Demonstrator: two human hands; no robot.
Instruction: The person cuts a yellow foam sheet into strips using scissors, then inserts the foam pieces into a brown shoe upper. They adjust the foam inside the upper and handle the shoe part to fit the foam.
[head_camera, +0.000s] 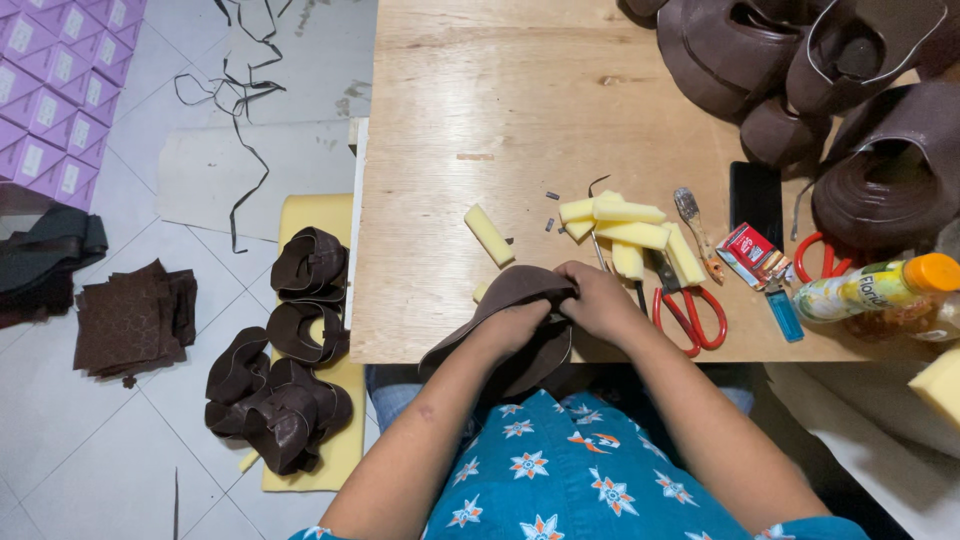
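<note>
Both my hands hold a dark brown leather shoe upper (500, 295) at the near edge of a wooden table (470, 110). My left hand (520, 325) grips it from below, fingers curled into the leather. My right hand (598, 298) pinches its top edge from the right. Just beyond my hands lie several yellow foam strips (630, 232), with one more strip (489, 235) lying apart to the left. Red-handled scissors (690, 315) rest right beside my right hand.
On the table's right: a small brush (697, 230), a red packet (752, 252), a blue lighter (783, 310), a dark phone (756, 200), a plastic bottle (875, 288), more brown uppers (800, 70). On the floor at left: finished uppers (285, 395) on a foam sheet, leather pieces (135, 320), purple boxes (60, 90).
</note>
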